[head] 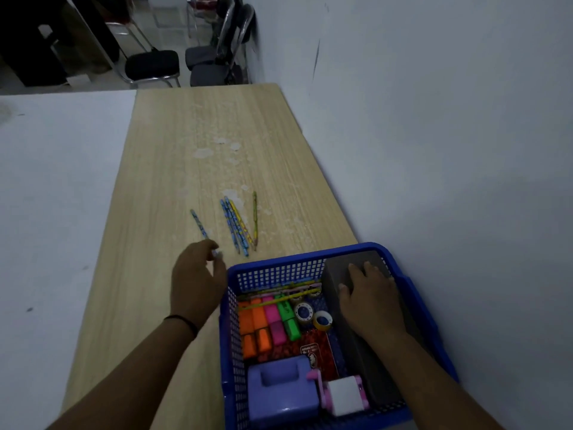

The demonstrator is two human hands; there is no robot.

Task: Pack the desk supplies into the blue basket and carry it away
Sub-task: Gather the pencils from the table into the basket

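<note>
While the blue basket (280,268) sits at the near right corner of the wooden table (173,156), five pencils (237,223) are left lying loose on the tabletop just beyond it. Four lie close together and one (198,223) lies a little apart on the left.

The left hand (198,280) is held over the table beside the basket's left wall, near the single pencil's closer end. Its fingers are curled downward; something small and pale shows at the fingertips, but whether it is pinched cannot be told.

The right hand (370,301) is laid flat, fingers gently spread, on a dark grey box (350,259) standing along the basket's right side.

Already packed are highlighters (266,324), two rolls of tape (313,316), a purple hole punch (282,386) and a pink sharpener (344,394).

The pencils are judged light, stiff and thin; being round, they may roll, so they are best pinched near the middle or swept together first.

The loaded basket is judged moderately heavy, with walls of thin plastic mesh that may flex. It should be taken by the thicker rim on two opposite sides and kept level.
</note>
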